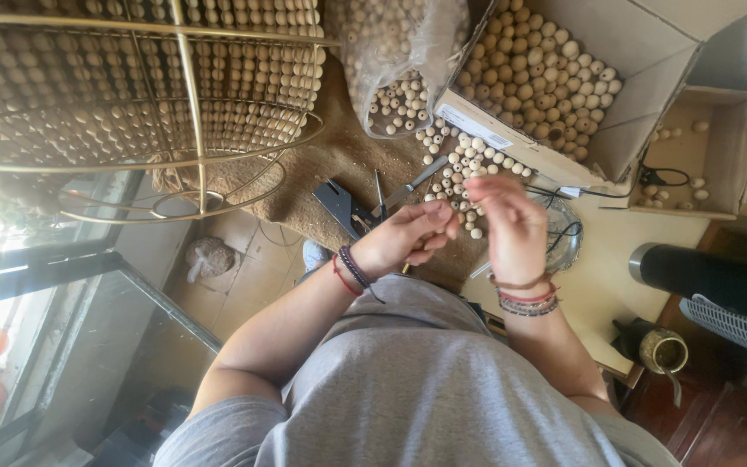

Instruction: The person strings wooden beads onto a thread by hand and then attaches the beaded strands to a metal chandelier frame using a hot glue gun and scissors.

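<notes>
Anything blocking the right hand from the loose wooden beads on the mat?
Nothing visible does. The right hand hovers directly over the loose wooden beads on the brown mat. The pliers lie beside the pile, nearer the left hand.

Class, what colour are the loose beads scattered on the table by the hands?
Pale natural wood, beige; the loose beads show in the head view.

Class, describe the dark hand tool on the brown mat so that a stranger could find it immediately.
Start at the big cardboard box of wooden beads, then drop to the brown mat below it. Just beyond the left hand lies the dark hand tool: flat, angular and blackish, unlike the pale round beads nearby.
</notes>
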